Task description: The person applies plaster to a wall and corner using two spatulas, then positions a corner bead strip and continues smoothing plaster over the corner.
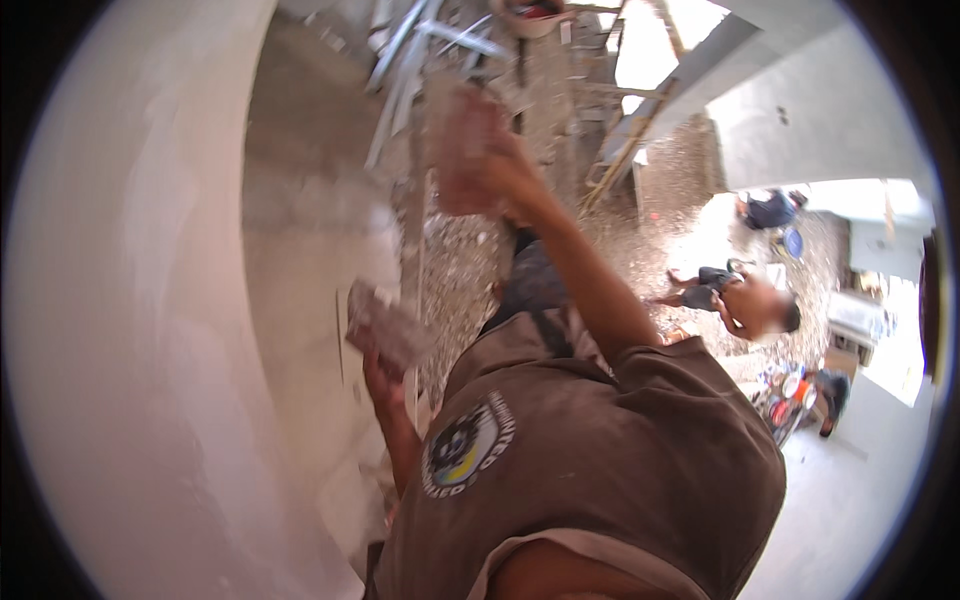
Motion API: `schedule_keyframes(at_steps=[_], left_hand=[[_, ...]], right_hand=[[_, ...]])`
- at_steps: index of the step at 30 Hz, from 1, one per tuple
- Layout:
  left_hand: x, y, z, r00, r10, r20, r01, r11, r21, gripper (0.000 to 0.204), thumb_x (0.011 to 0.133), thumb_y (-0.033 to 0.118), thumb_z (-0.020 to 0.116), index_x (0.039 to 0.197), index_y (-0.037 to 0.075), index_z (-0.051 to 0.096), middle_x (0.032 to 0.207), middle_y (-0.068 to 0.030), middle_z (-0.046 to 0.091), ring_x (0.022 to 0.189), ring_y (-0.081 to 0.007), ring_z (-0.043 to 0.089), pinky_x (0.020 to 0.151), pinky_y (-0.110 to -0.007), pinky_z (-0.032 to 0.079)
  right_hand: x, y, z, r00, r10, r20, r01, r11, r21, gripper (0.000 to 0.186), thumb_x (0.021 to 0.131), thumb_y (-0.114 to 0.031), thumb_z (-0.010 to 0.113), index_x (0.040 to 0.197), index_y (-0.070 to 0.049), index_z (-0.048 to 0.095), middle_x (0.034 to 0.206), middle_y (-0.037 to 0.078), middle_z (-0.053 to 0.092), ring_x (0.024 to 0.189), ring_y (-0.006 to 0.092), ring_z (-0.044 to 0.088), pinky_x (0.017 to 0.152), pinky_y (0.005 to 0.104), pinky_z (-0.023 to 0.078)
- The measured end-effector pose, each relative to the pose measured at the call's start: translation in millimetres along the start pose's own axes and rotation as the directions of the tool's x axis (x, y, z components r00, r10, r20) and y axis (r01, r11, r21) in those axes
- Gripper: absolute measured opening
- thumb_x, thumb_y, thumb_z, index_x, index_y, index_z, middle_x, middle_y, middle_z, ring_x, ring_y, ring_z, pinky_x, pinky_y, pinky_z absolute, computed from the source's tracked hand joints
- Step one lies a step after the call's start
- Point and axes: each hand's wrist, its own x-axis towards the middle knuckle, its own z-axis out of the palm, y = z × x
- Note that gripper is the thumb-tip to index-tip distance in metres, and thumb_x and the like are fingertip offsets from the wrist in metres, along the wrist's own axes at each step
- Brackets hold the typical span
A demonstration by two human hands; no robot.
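**2 bricks in 2 hands beside a plastered wall**

The right hand (pixel 505 175) is raised far up the scene, its fingers clamped around a reddish brick (pixel 462 150), which is blurred. The left hand (pixel 385 375) sits lower and nearer, just beside the pale plastered wall (pixel 150 330) on the left, fingers closed under a second brick (pixel 388 328) with grey mortar on it. Both arms come out of a brown shirt (pixel 600 450) with a round badge. Behind the raised brick stand metal poles and scaffolding (pixel 420 50). On the gravel ground (pixel 660 230) to the right, well apart from both hands, another person (pixel 735 295) is crouched.
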Motion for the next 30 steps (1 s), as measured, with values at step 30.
schedule_keyframes(at_steps=[30], left_hand=[[-1.9, -3.7, 111.3, 0.892, 0.290, 0.346, -0.451, 0.577, 0.681, 0.033, 0.100, 0.013, 0.054, 0.127, -0.005, 0.059, 0.118, -0.0147, 0.066, 0.109, -0.0174, 0.060, 0.095, -0.031, 0.046]], right_hand=[[-75.9, 31.7, -5.3, 0.754, 0.496, -0.431, -0.396, 0.866, 0.304, 0.014, 0.094, -0.005, 0.050, 0.106, 0.000, 0.054, 0.099, 0.010, 0.061, 0.090, 0.0238, 0.066, 0.082, 0.0413, 0.058]])
